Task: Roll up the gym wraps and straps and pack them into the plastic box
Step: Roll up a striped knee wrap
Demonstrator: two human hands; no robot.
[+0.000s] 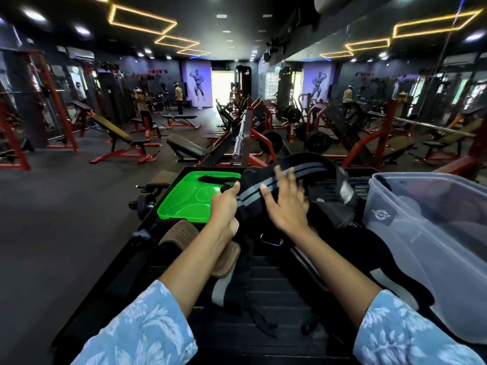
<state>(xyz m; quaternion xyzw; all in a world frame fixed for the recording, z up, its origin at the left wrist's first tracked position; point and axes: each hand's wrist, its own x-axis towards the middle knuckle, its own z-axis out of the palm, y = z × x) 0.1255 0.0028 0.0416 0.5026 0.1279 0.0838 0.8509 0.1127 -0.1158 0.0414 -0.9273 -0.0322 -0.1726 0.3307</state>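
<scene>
Reading what little print there is, we find a white geometric logo on the near wall of the clear plastic box, which stands to our right on the dark ribbed bench, and the letters "ON" on a black pad just left of it; the rest of that word is hidden. Our left hand is closed around one end of a black woven wrap with grey stripes, stretchy-looking and looped upward. Our right hand is spread wide, fingers splayed over the same wrap. A glossy green lid lies flat to the left, a black strap across its far edge. A tan ribbed leather pad sits beneath our left wrist, near a metal clip.
</scene>
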